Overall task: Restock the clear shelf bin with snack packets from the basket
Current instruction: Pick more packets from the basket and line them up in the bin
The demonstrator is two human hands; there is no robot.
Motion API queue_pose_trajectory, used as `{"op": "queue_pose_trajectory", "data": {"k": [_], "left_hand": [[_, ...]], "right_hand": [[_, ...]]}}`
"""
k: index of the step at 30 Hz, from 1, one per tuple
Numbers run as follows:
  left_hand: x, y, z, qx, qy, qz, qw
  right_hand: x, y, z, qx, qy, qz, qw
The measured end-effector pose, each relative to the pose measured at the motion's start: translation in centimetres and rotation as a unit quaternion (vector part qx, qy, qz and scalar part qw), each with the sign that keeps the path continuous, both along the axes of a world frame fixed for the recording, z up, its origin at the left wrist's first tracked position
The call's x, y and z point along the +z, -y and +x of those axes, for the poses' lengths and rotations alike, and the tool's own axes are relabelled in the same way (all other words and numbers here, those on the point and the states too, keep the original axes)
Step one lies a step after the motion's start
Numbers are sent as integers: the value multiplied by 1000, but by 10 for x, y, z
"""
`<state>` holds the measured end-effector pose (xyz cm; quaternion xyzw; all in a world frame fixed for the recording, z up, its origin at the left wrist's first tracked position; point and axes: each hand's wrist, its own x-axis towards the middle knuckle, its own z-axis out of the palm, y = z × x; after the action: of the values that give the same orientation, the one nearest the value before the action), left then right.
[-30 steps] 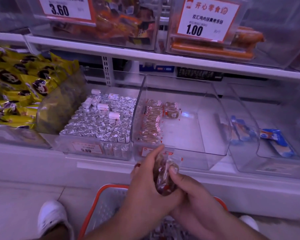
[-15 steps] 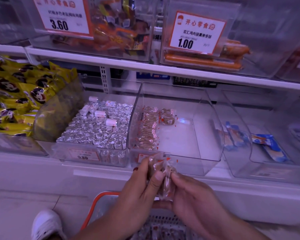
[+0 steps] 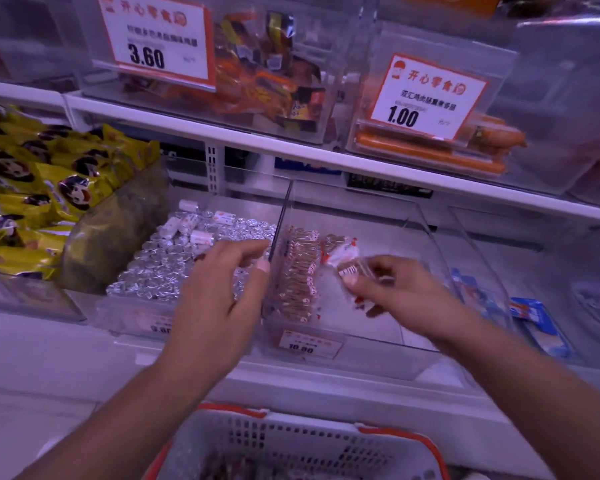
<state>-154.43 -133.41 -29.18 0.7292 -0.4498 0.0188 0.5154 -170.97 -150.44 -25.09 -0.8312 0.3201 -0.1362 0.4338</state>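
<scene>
Head view: the right hand (image 3: 400,292) is over the clear bin (image 3: 420,355) on the lower shelf, fingers curled and pinching a packet (image 3: 347,261) between thumb and fingertips. The packet sticks out to the left of that hand, above the bin floor; it is blurred, its long axis seems to run roughly left to right, and which way its ends face cannot be told. Whether the hand holds one packet or more cannot be told.

The left hand (image 3: 222,299) is in front of the bin's left wall, fingers loosely spread and slightly bent, holding nothing; its thumb tip lies close to that wall, contact unclear. The packet is well apart from this hand, to its right.

Inside the bin one row of packets (image 3: 298,275) stands on edge along the left wall, running front to back; too many and too blurred to count. One or two more lie behind the held packet.

One basket (image 3: 302,445), white with an orange rim, sits below the shelf between the two forearms, with packets inside, number unclear.
</scene>
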Motion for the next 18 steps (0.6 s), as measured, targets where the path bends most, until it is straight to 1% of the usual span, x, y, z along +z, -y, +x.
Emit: {"op": "queue_pose_trajectory", "data": {"k": [1,2,3,4,6,8,10,13,15,18], "left_hand": [[-3,3,7,12,37,44,998],[-7,5,10,12,57,90,994],[-10,8,10,3,70,126,990],[-13,10,8,-7,78,149,986],[-19,13,6,-16,83,162,983],[-23,12,9,-16,79,153,985],[-27,9,10,-23,88,143,985],[-29,6,10,-34,98,140,985],[-31,4,12,-37,93,147,984],[-34,-1,14,-40,83,166,982]], "right_hand": [[-2,20,11,-14,-65,-80,995],[-9,42,25,-10,-138,-154,978],[-17,62,37,0,-208,-214,954],[-26,75,47,21,-259,-248,933],[-50,91,61,54,-313,-260,912],[-77,100,68,68,-326,-289,897],[-97,100,67,41,-313,-333,888],[-111,102,62,-20,-265,-340,902],[-109,109,60,-37,-259,-334,905],[-111,110,62,9,-281,-333,900]]}}
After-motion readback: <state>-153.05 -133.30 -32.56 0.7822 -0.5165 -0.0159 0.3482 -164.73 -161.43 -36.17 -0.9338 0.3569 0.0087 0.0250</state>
